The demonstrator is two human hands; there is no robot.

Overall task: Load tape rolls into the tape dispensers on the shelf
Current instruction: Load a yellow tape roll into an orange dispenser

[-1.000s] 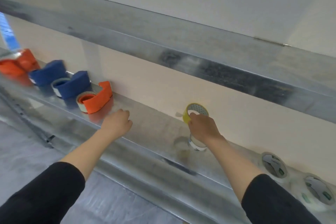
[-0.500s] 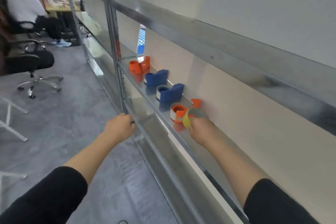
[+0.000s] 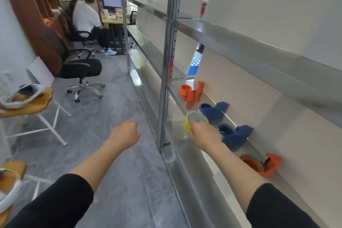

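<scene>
A yellow tape roll (image 3: 194, 120) sat in the person's right hand (image 3: 203, 135) at centre frame, fingers clamped round its lower edge, above the metal shelf (image 3: 187, 168) and just beside a blue dispenser (image 3: 237, 135). Left of centre, the left hand (image 3: 125, 133) hung clear of the shelf, curled into an empty fist.

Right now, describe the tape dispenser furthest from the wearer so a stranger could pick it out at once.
Look along the metal shelf, at the row of four standing on it. It is the orange tape dispenser at the far end, beside the upright post. The next two are blue dispensers, and the other orange dispenser sits nearest the person.
</scene>
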